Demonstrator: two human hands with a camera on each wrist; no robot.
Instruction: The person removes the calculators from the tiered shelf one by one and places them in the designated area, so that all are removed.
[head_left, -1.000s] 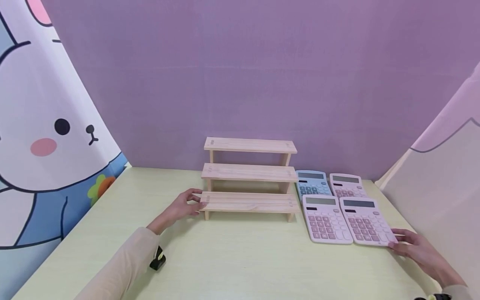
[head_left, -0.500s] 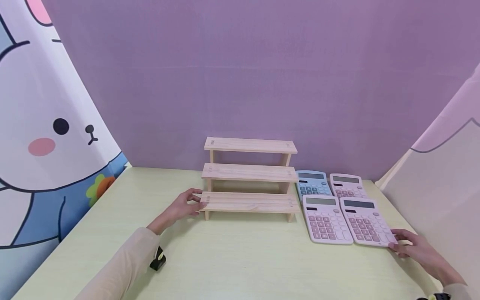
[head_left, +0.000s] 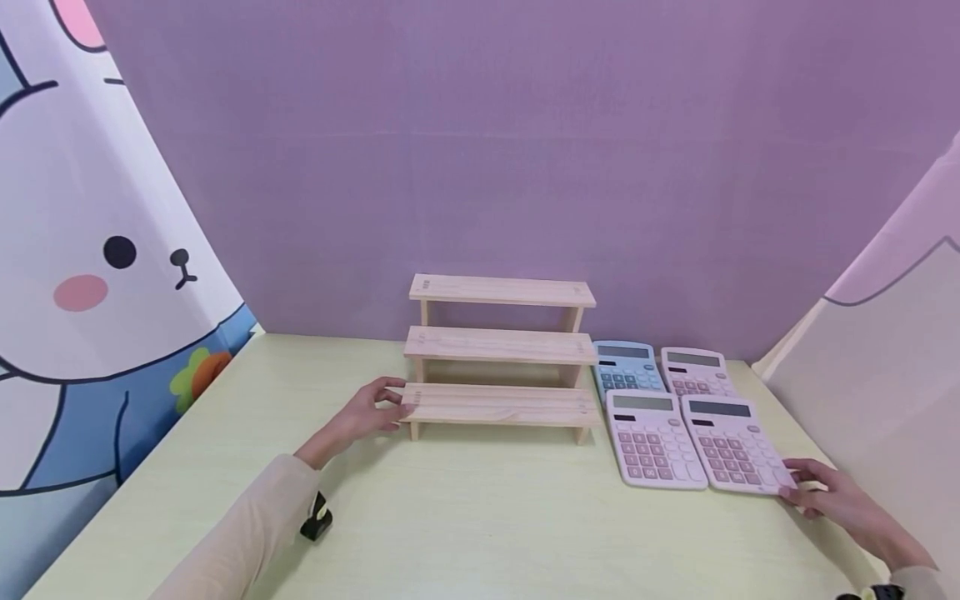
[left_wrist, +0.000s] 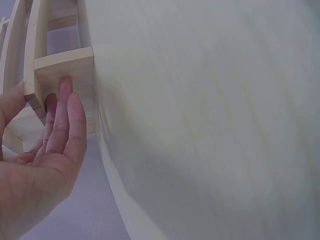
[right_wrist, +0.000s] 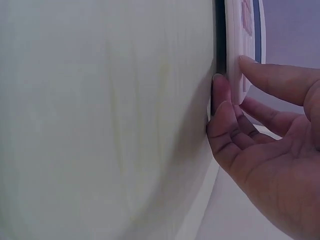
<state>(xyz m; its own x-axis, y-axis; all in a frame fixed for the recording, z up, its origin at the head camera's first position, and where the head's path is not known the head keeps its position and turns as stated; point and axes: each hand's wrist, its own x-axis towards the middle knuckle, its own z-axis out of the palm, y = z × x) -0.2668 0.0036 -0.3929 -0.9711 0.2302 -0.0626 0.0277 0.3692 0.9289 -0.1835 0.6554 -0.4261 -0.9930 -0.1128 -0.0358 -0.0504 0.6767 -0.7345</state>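
Note:
A three-tier wooden display stand (head_left: 501, 405) stands at the middle of the table. My left hand (head_left: 365, 412) is at the left end of its lowest step, thumb on the board's edge. The left wrist view shows the fingers (left_wrist: 61, 120) under the board, against the side panel (left_wrist: 75, 67). My right hand (head_left: 836, 498) pinches the lower right corner of the front right pink calculator (head_left: 738, 446). In the right wrist view the thumb (right_wrist: 270, 77) lies on its face, with fingertips underneath. Another pink calculator (head_left: 655, 440) lies directly left of it.
Behind these lie a blue calculator (head_left: 626, 367) and a further pink calculator (head_left: 695, 372), partly covered by the front pair. A purple cloth backdrop (head_left: 495, 150) rises behind the pale table (head_left: 480, 517). Printed cloths hang at left (head_left: 112, 333) and right (head_left: 892, 367).

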